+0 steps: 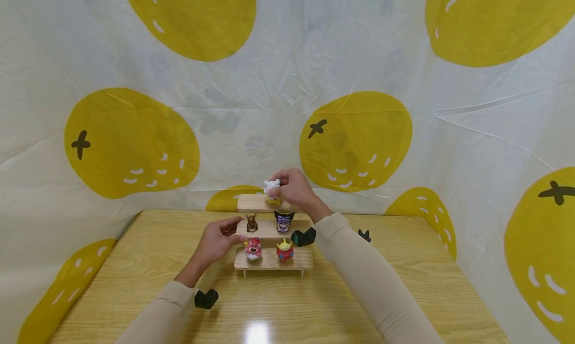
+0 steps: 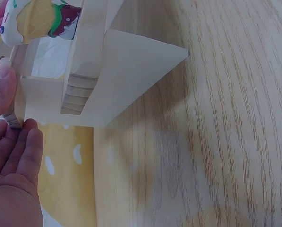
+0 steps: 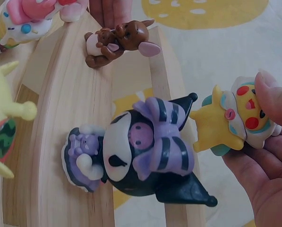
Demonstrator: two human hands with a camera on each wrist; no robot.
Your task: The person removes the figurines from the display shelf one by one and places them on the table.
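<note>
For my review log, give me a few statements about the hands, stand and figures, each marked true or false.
1. The right hand holds the yellow figure with a white hood. True.
2. The left hand is away from the stand. False: it grips the middle tier.
3. The brown figure and the black-and-purple figure are on the middle tier. True.
4. The bottom tier bears three figures. False: it bears two, the pink figure and the red-and-green figure.
</note>
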